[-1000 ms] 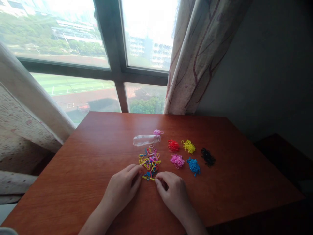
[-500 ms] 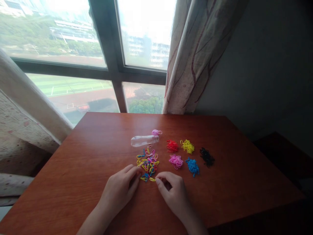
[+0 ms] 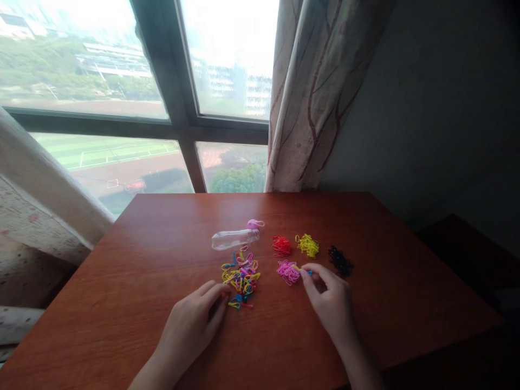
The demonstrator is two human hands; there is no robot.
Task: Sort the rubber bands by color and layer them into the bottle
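Note:
A mixed pile of small coloured loops (image 3: 240, 276), like little elastic bands or plastic pins, lies on the brown table. My left hand (image 3: 199, 314) rests at its left edge with thumb and fingertips pinched together; what they hold, if anything, is hidden. Between thumb and index finger of my right hand (image 3: 329, 295) is a small yellow loop (image 3: 296, 267). That hand hovers at the right edge of a pink pile (image 3: 287, 272) and covers most of a blue pile (image 3: 310, 272). Behind them sit a red pile (image 3: 281, 246), a yellow pile (image 3: 307, 245) and a black pile (image 3: 340, 260).
A clear plastic bottle (image 3: 234, 239) lies on its side behind the mixed pile, its pink lid with a loop (image 3: 254, 223) beside the neck. The wooden table (image 3: 122, 271) ends at a window with curtains (image 3: 300, 97) on both sides.
My right hand has moved right and away from me, from the mixed pile to the pink and blue piles, carrying the yellow loop. My left hand stays by the mixed pile. The view has shifted slightly.

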